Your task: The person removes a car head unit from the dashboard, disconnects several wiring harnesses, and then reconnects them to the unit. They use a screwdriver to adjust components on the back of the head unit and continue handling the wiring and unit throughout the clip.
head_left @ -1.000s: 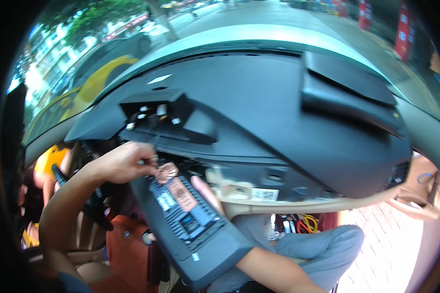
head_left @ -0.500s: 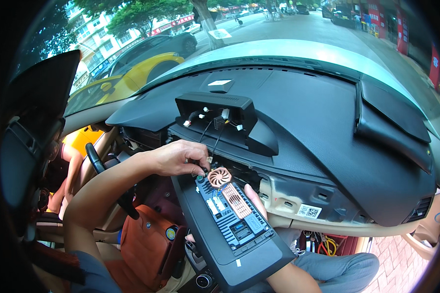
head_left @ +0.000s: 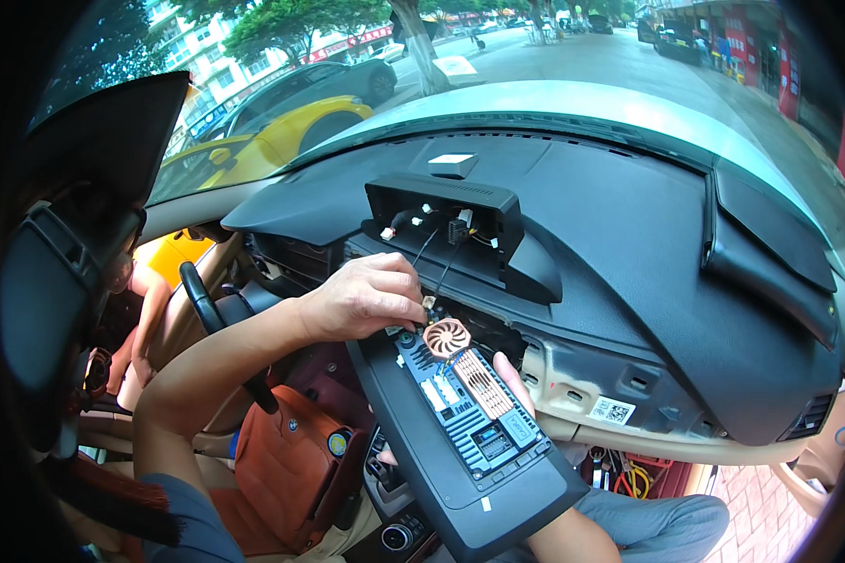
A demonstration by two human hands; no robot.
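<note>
A black car display unit [head_left: 399, 394] is tilted, its back facing up, with a round copper-coloured fan [head_left: 447, 338], a copper-coloured grille and white sockets [head_left: 435, 394] on it. My right hand [head_left: 514, 383] grips it from beneath; the thumb shows on the right edge and fingertips at the left edge. At the unit's upper end, my left hand [head_left: 371, 298] pinches beside the fan. What lies between those fingertips is hidden. Close to them hangs a small pale plug [head_left: 429, 302], near thin black cables [head_left: 426, 249] running down from the dashboard housing [head_left: 446, 211].
Several loose white plugs [head_left: 388, 234] hang in the open housing. An exposed beige metal dashboard frame [head_left: 563, 385] lies right of the unit. At left are the steering wheel [head_left: 200, 296] and another person's arm [head_left: 145, 310]. An orange-brown seat [head_left: 277, 460] and coloured cables [head_left: 634, 479] sit lower down.
The whole view has shifted, so everything sits farther right. My left hand has turned slightly, its fingers bunched closer over the unit's upper end. My right hand keeps its hold.
</note>
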